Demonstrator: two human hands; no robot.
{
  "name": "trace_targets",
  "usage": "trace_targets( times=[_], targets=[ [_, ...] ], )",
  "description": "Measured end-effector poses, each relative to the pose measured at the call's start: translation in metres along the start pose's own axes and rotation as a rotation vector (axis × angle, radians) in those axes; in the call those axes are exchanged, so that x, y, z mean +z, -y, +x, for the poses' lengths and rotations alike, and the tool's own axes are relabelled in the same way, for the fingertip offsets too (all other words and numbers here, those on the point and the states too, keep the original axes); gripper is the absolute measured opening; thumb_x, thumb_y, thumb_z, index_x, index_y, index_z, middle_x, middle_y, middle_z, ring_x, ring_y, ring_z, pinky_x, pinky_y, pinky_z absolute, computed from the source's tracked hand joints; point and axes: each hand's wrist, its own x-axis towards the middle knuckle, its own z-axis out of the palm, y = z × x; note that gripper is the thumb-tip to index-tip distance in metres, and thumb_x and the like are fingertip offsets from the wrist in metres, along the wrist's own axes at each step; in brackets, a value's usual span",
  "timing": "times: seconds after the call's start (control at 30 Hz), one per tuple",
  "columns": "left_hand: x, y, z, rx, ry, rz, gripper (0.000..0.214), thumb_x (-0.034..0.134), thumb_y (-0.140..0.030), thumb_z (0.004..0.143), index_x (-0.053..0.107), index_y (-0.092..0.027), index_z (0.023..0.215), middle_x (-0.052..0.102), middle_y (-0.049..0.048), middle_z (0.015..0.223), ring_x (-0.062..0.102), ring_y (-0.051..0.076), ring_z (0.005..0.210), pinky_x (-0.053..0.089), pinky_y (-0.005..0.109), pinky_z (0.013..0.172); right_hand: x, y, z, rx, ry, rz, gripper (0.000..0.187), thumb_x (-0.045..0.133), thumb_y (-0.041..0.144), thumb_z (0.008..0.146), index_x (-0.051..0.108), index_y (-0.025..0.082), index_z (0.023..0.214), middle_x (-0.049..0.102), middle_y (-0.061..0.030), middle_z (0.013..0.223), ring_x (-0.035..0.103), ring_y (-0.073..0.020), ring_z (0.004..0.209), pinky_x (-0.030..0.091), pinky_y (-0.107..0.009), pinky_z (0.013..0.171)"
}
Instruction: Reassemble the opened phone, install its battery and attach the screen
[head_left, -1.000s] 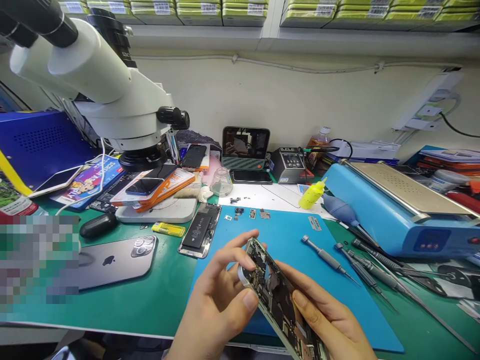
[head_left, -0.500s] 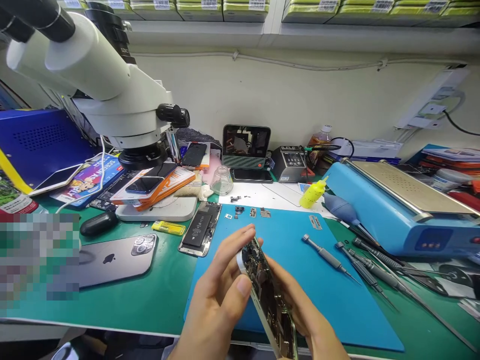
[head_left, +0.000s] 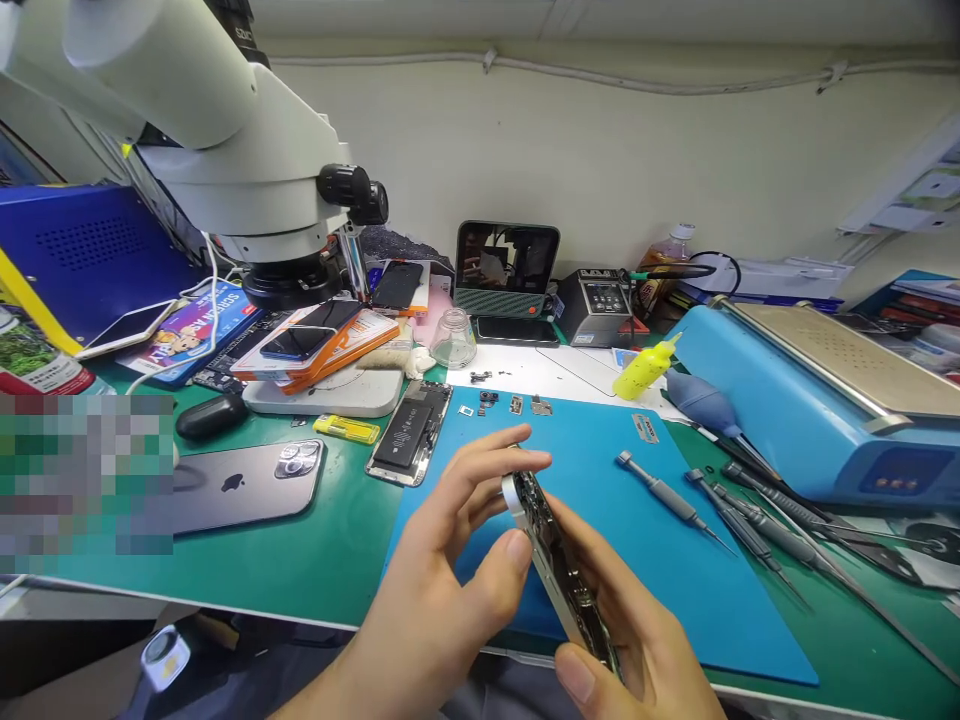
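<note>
An opened phone housing [head_left: 556, 572], its dark inner parts showing, is tilted nearly edge-on above the blue mat [head_left: 720, 600]. At its upper end my left hand [head_left: 457, 560] grips it, with fingers over the top and the thumb against the silver side. My right hand [head_left: 637, 625] is wrapped round its back and lower end, the thumb near the lower side edge. Beyond the hands lie a small camera module [head_left: 489, 398], a SIM tray [head_left: 466, 411] and metal shield pieces [head_left: 541, 405]. A phone screen with a battery [head_left: 409, 432] rests left of the mat.
Screwdrivers [head_left: 667, 495] and tweezers [head_left: 862, 590] lie on the right, before a blue heating plate machine [head_left: 825, 400]. A yellow bottle [head_left: 643, 370] stands behind the mat. On the left are a microscope [head_left: 247, 170], a grey phone [head_left: 247, 485] and a yellow lighter [head_left: 346, 429].
The phone housing has turned more edge-on, its inside showing less. My right thumb has come into view at its lower edge. The head view has tipped down.
</note>
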Motion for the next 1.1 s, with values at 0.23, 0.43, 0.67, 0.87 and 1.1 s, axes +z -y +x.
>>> trace_targets(
  times=[0.23, 0.43, 0.67, 0.87, 1.1],
  targets=[
    [-0.0005, -0.0035, -0.0001, -0.006, 0.006, 0.082, 0.031, 0.072, -0.041, 0.106, 0.078, -0.048, 0.136, 0.059, -0.0063, 0.166, 0.055, 0.025, 0.155, 0.05, 0.027, 0.12, -0.0027, -0.005, 0.0003, -0.022, -0.022, -0.012, 0.093, 0.091, 0.071, 0.075, 0.068, 0.029, 0.155, 0.061, -0.0119, 0.165, 0.051, -0.0432, 0.158, 0.041, -0.051, 0.132],
    [-0.0001, -0.0017, -0.0007, 0.008, 0.006, 0.07, 0.035, 0.07, -0.047, 0.107, 0.076, -0.049, 0.141, 0.059, -0.0068, 0.166, 0.055, 0.025, 0.155, 0.051, 0.026, 0.119, -0.0056, -0.0071, -0.0001, -0.01, -0.036, -0.05, 0.094, 0.092, 0.073, 0.072, 0.07, 0.03, 0.153, 0.057, -0.0098, 0.169, 0.045, -0.0428, 0.163, 0.032, -0.053, 0.137],
    [-0.0041, -0.0034, 0.0013, -0.004, 0.062, -0.025, 0.031, 0.074, -0.043, 0.105, 0.079, -0.046, 0.136, 0.06, -0.0034, 0.165, 0.063, 0.025, 0.148, 0.051, 0.028, 0.12, -0.0053, -0.0047, -0.0007, -0.015, -0.026, -0.056, 0.093, 0.092, 0.074, 0.072, 0.071, 0.032, 0.152, 0.061, -0.0096, 0.166, 0.047, -0.0431, 0.161, 0.033, -0.053, 0.137],
    [-0.0005, -0.0043, 0.0031, -0.025, -0.006, -0.146, 0.01, 0.083, -0.035, 0.099, 0.08, -0.033, 0.108, 0.067, 0.0015, 0.156, 0.072, 0.023, 0.134, 0.056, 0.027, 0.112, -0.0042, -0.0079, -0.0014, 0.011, -0.05, -0.047, 0.096, 0.093, 0.073, 0.071, 0.069, 0.03, 0.155, 0.057, -0.0095, 0.169, 0.044, -0.0426, 0.163, 0.027, -0.055, 0.139],
    [-0.0008, -0.0029, 0.0013, -0.008, -0.026, -0.065, 0.01, 0.08, -0.036, 0.1, 0.08, -0.035, 0.11, 0.067, -0.0011, 0.155, 0.072, 0.022, 0.135, 0.056, 0.026, 0.111, -0.0077, -0.0076, 0.0018, -0.067, 0.025, -0.131, 0.097, 0.085, 0.076, 0.079, 0.064, 0.026, 0.159, 0.06, -0.0133, 0.166, 0.051, -0.0424, 0.159, 0.043, -0.051, 0.132]
  ],
)
